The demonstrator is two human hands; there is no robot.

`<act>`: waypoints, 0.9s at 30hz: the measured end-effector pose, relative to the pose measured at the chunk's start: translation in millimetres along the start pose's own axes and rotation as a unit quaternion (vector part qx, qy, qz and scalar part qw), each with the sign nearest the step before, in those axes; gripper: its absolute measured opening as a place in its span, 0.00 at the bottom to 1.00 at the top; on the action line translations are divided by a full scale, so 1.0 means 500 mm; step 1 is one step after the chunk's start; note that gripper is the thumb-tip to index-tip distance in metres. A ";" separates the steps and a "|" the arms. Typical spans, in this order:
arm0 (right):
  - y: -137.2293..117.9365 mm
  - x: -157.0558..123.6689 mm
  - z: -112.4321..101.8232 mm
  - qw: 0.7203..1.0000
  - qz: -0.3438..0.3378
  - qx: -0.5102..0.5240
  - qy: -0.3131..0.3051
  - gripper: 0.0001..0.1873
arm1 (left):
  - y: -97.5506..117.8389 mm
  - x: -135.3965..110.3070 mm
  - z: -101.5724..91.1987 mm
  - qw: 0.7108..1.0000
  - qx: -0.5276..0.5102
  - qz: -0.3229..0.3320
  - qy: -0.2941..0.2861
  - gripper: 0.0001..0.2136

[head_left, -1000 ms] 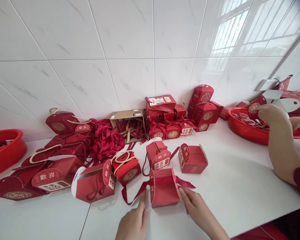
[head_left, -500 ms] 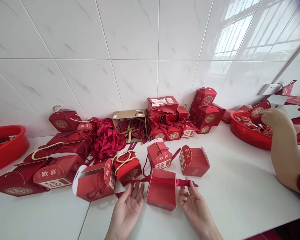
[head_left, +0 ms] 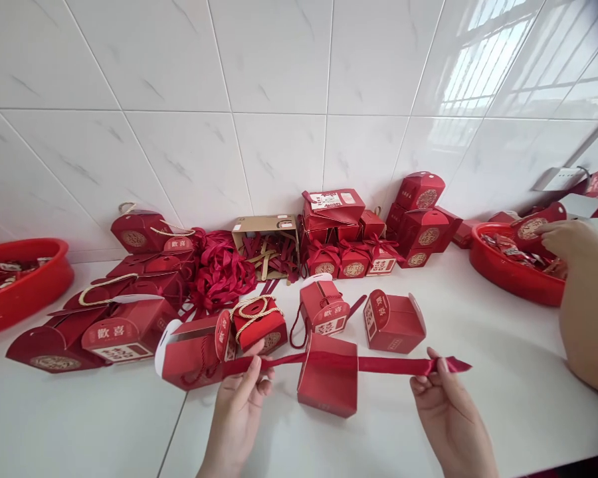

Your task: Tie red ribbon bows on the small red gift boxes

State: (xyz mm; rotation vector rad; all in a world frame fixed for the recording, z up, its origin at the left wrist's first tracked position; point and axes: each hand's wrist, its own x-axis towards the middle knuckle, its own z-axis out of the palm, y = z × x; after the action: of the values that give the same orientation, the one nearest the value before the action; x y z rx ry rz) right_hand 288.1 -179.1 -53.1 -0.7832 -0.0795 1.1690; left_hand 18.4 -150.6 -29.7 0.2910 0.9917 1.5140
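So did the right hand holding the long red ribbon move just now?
Yes. The right hand slid rightward, away from the small red paper box, stretching the long red ribbon out across it.

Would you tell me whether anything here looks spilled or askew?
The brown carton by the wall lies on its side, loose ribbons spilling from its mouth. The left hand and right hand hold one ribbon straight.

Home packing counter (head_left: 478,372): tiled wall (head_left: 279,66), gift boxes (head_left: 418,219).

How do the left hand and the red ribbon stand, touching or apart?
Touching. The head view shows the left hand pinching the red ribbon between thumb and fingers, with no gap.
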 end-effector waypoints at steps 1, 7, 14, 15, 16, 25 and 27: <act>-0.007 0.000 -0.001 1.000 -0.025 -0.018 0.000 0.15 | 0.005 -0.002 -0.003 0.999 0.037 0.013 -0.023 0.13; -0.033 0.000 -0.003 0.993 -0.086 -0.086 0.004 0.15 | 0.026 -0.003 -0.019 0.996 0.065 -0.017 -0.060 0.11; -0.033 0.005 0.000 0.993 -0.078 -0.089 0.007 0.17 | 0.026 0.002 -0.030 0.998 0.057 -0.031 -0.026 0.13; -0.033 0.005 0.001 0.993 -0.079 -0.087 0.009 0.17 | 0.026 0.003 -0.030 0.998 0.055 -0.036 -0.012 0.10; -0.033 0.006 0.001 0.993 -0.081 -0.087 0.009 0.17 | 0.026 0.005 -0.029 0.998 0.052 -0.041 0.002 0.07; -0.042 0.012 -0.009 0.984 -0.142 -0.109 0.017 0.13 | 0.062 0.011 -0.012 0.980 0.162 0.109 0.028 0.17; -0.045 0.012 -0.005 0.980 -0.163 -0.116 0.024 0.11 | 0.075 0.012 -0.006 0.971 0.189 0.143 0.026 0.17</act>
State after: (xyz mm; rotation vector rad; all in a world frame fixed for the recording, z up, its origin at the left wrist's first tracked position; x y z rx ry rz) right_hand 309.7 -179.1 -43.6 -0.9641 -0.2982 0.8381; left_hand -11.2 -142.1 -6.8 0.6924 1.3246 1.5886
